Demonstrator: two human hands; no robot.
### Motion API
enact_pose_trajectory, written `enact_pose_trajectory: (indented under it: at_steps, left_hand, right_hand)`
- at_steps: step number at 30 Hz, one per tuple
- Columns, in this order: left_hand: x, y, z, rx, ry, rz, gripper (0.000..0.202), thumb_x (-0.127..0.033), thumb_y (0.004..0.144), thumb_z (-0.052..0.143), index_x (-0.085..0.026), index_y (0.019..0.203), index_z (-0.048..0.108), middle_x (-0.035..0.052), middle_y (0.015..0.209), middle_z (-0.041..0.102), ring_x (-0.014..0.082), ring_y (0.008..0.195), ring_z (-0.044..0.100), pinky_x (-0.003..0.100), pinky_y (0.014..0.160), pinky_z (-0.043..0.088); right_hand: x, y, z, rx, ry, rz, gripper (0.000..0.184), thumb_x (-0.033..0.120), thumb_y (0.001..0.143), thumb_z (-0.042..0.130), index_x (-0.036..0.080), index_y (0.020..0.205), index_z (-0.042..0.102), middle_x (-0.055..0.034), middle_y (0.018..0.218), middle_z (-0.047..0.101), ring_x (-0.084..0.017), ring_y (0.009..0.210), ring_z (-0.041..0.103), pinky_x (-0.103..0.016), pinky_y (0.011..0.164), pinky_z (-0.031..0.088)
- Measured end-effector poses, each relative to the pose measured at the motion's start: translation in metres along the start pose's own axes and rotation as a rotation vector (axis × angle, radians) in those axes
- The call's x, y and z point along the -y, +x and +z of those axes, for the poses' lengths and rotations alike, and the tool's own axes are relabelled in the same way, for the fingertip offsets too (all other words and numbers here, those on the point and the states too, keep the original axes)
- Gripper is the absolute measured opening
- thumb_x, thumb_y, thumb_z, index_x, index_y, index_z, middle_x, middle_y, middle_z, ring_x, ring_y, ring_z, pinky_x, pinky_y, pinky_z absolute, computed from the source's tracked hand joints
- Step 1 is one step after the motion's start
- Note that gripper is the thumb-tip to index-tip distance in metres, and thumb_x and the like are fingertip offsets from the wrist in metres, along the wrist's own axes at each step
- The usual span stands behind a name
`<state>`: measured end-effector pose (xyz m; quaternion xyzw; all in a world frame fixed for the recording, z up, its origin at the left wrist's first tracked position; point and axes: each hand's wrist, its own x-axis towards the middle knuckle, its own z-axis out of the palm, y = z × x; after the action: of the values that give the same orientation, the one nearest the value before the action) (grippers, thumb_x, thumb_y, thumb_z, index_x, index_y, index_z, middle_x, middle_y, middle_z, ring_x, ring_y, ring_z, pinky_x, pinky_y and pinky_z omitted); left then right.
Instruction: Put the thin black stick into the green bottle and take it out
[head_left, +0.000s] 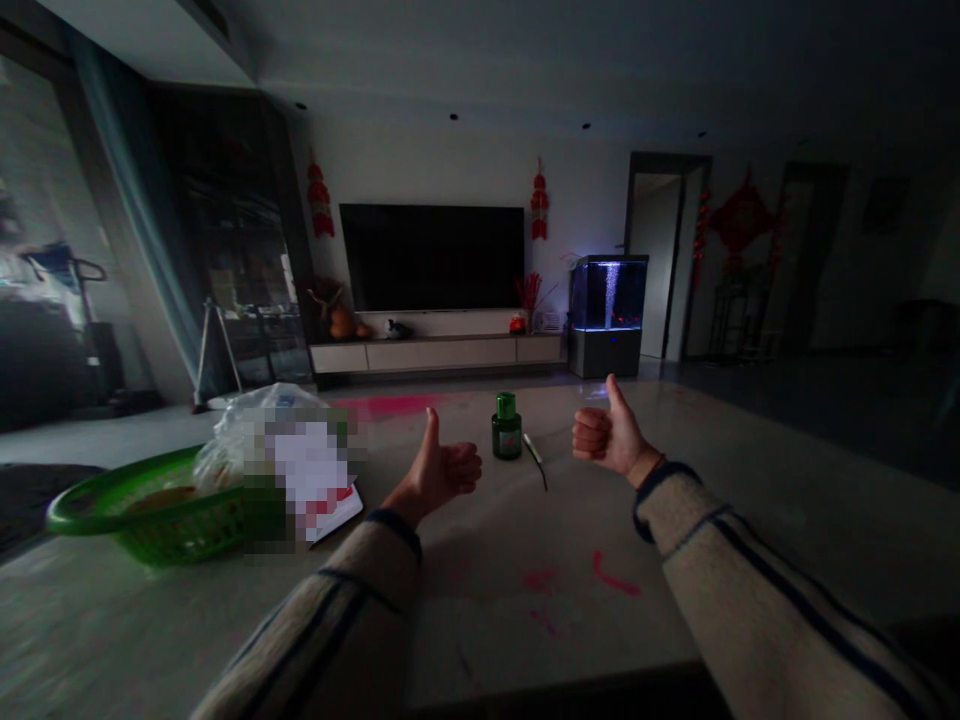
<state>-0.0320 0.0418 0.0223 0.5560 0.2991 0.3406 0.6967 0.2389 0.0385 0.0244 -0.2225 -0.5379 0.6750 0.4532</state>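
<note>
Small green glass bottle (506, 432) stands upright on counter (480, 640) btwn the hands; looks stiff, prob. slippery & fragile, so best held round the body. Label unreadable. Thin pale stick (534, 450) lies just beside it. L hand (444, 470) & R hand (606, 436) clenched, thumbs up, grasping nothing. Green plastic basket (150, 520) farther left.

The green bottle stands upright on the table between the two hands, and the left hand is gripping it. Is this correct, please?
No: the left hand is not gripping the green bottle. It makes a thumbs-up apart from it, as the head view shows. The bottle does stand upright on the table, between this hand and the right hand.
</note>
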Motion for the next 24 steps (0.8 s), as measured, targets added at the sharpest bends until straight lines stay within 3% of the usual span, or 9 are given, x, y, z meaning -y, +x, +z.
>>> enact_pose_trajectory:
  at_steps: [2,7,9,15,17,19,21,24]
  left_hand:
    - [0.004,0.001,0.001,0.060,-0.010,-0.067,0.068,-0.085,0.055,0.002,-0.020,0.044,0.020,-0.0059,0.042,0.015,0.0070,0.038,0.017,0.021,0.037,0.019]
    - [0.018,0.006,0.003,0.145,0.078,-0.302,0.068,-0.084,0.055,0.000,-0.021,0.044,0.022,-0.0053,0.041,0.017,0.0065,0.036,0.014,0.020,0.034,0.014]
    - [0.021,0.007,0.003,0.176,0.101,-0.332,0.069,-0.084,0.054,-0.001,-0.021,0.043,0.024,-0.0053,0.041,0.017,0.0064,0.036,0.014,0.020,0.034,0.012]
    - [0.020,0.006,0.003,0.148,0.152,-0.310,0.069,-0.085,0.054,0.001,-0.021,0.044,0.026,-0.0048,0.040,0.021,0.0077,0.036,0.018,0.022,0.034,0.018]
    - [0.017,0.006,0.003,0.079,0.144,-0.241,0.071,-0.085,0.054,0.003,-0.021,0.044,0.030,-0.0041,0.040,0.025,0.0084,0.036,0.023,0.022,0.035,0.024]
    - [0.014,0.008,-0.001,-0.062,0.101,-0.116,0.073,-0.084,0.056,0.004,-0.019,0.047,0.035,-0.0036,0.041,0.030,0.0086,0.037,0.028,0.022,0.038,0.029]
    - [0.012,0.012,-0.006,-0.279,0.049,0.015,0.071,-0.081,0.061,0.008,-0.019,0.051,0.039,-0.0037,0.044,0.035,0.0079,0.039,0.032,0.022,0.041,0.033]
    - [0.012,0.016,-0.016,-0.631,0.083,0.097,0.051,-0.067,0.070,0.029,-0.018,0.059,0.042,-0.0045,0.050,0.041,0.0064,0.041,0.035,0.021,0.046,0.038]
  right_hand:
    - [-0.002,-0.001,-0.002,0.053,-0.015,0.067,0.063,0.080,0.062,-0.006,0.023,0.045,0.014,0.0071,0.036,0.013,-0.006,0.032,0.012,-0.022,0.034,0.017]
    - [-0.028,0.006,-0.001,0.259,-0.104,0.470,0.067,0.081,0.061,-0.005,0.022,0.042,0.020,0.0049,0.030,0.022,-0.006,0.028,0.014,-0.020,0.031,0.015]
    - [-0.037,0.009,0.001,0.306,-0.112,0.560,0.068,0.081,0.062,-0.002,0.021,0.042,0.023,0.0045,0.030,0.025,-0.006,0.027,0.015,-0.020,0.030,0.013]
    - [-0.035,0.009,0.000,0.266,-0.080,0.475,0.065,0.078,0.065,-0.005,0.022,0.043,0.021,0.0048,0.029,0.023,-0.006,0.029,0.015,-0.020,0.032,0.018]
    - [-0.031,0.009,-0.002,0.211,-0.070,0.390,0.064,0.077,0.067,-0.004,0.022,0.043,0.020,0.0053,0.029,0.022,-0.006,0.030,0.014,-0.020,0.032,0.018]
    - [-0.028,0.012,-0.004,0.114,-0.059,0.251,0.063,0.077,0.068,0.000,0.022,0.043,0.019,0.0055,0.031,0.021,-0.006,0.031,0.016,-0.020,0.032,0.018]
    - [-0.029,0.019,-0.006,-0.034,-0.070,0.094,0.063,0.076,0.069,0.006,0.021,0.043,0.020,0.0058,0.033,0.022,-0.006,0.032,0.017,-0.020,0.032,0.018]
    - [-0.033,0.035,-0.012,-0.349,-0.219,-0.049,0.058,0.071,0.073,0.018,0.020,0.045,0.027,0.0065,0.034,0.026,-0.005,0.030,0.019,-0.019,0.032,0.018]
